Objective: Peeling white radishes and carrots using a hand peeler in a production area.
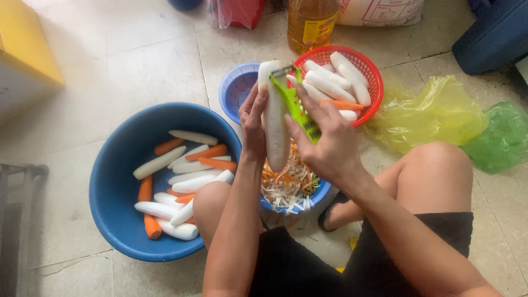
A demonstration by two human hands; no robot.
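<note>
A long, peeled white radish (274,118) with a smooth, pale surface is standing nearly upright in the middle of the view, its rounded top pointing away from the person and its lower end hanging over a small blue plastic basket (322,192) heaped with white and orange vegetable shreds (287,184). The left hand (254,124) is gripping the radish from its left side, fingers curled around it. The right hand (328,144) is grasping a bright green plastic hand shredder (296,104) and is pressing its blade end against the upper right side of the radish. Both hands are working above the person's bent bare knees. To the left, a large round dark blue plastic basin (113,187) is sitting on the pale tiled floor, holding roughly nine peeled white radishes and about seven peeled orange carrots. Behind the hands, a red plastic mesh basket (369,69) is holding about six more white radishes and one carrot. An empty-looking second blue basket (236,85) is sitting between the basin and the red basket. A crumpled yellow plastic bag (432,113) and a green one (500,137) are lying on the right.
</note>
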